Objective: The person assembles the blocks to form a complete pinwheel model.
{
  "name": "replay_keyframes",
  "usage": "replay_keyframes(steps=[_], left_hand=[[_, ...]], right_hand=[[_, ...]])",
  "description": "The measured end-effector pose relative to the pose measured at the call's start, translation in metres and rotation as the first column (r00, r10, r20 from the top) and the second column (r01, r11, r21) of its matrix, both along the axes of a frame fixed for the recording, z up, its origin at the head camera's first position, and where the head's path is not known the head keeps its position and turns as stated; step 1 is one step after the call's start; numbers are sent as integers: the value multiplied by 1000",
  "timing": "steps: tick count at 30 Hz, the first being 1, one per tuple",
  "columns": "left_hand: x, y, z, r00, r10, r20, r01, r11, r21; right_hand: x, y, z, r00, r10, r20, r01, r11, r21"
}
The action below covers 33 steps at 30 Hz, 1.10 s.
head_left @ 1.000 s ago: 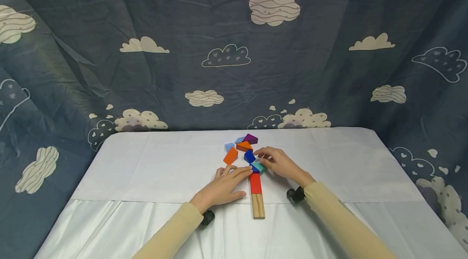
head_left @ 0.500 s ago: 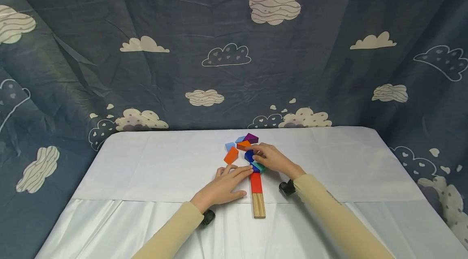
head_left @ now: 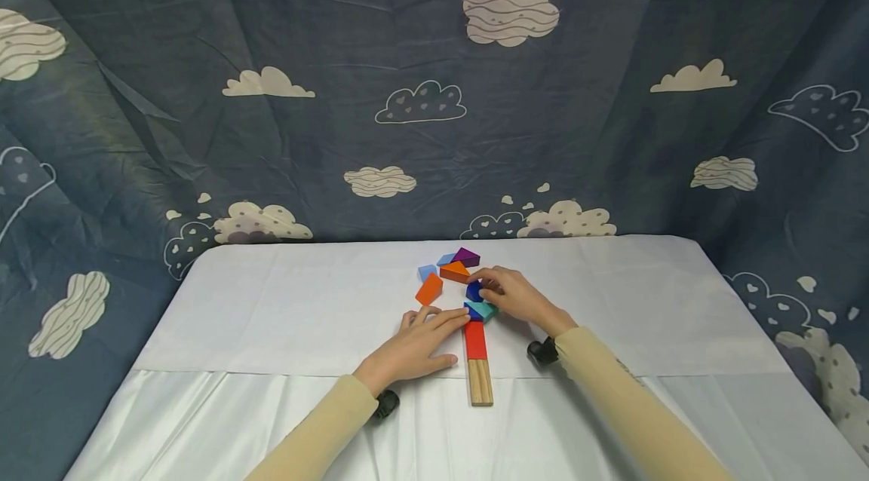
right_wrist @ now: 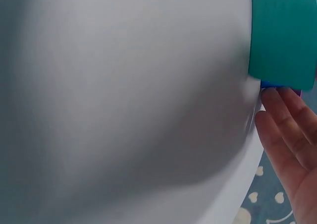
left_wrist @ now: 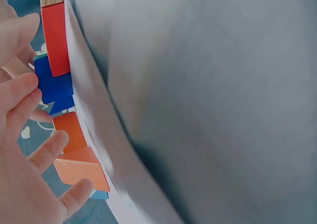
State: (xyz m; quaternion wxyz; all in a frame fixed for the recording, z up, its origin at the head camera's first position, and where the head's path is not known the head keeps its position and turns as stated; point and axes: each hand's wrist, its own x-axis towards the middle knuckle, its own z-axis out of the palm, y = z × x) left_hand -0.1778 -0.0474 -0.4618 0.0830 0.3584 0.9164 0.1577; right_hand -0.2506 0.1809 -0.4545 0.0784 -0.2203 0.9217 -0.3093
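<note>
In the head view, my left hand (head_left: 414, 347) lies with extended fingers, its fingertips at the near blue block (head_left: 473, 313). That block sits at the far end of a red block (head_left: 476, 340), which meets a bare-wood block (head_left: 480, 383) in one line. A teal block (head_left: 485, 310) lies against its right side, and fills much of the right wrist view as a teal face (right_wrist: 283, 38). My right hand (head_left: 517, 298) holds another dark blue block (head_left: 473, 291) between thumb and fingers, just beyond the teal one. The fingers partly hide it.
Beyond the hands lie two orange blocks, one at the left (head_left: 429, 289) and one farther back (head_left: 454, 272). A purple wedge (head_left: 466, 258) and two light blue pieces (head_left: 427, 272) are near them. A white cloth (head_left: 271, 315) covers the table before a cloud-patterned curtain (head_left: 339, 36).
My right hand reached left over the far blue block, then drew back right with it, closer to the teal block. My left hand has stayed in place.
</note>
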Motion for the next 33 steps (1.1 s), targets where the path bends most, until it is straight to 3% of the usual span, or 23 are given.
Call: replay_keyframes(steps=[11, 20, 33], left_hand=[[-1, -1, -3, 1000, 1, -4, -1, 1000, 5], [-1, -1, -3, 1000, 1, -3, -1, 1000, 12], [0, -1, -1, 1000, -5, -7, 5, 1000, 13]], right_hand=[[-4, 7, -1, 996, -88, 10, 89, 996, -31], [-7, 10, -3, 995, -94, -43, 90, 992, -86], [-7, 9, -5, 993, -114, -38, 106, 979, -172]])
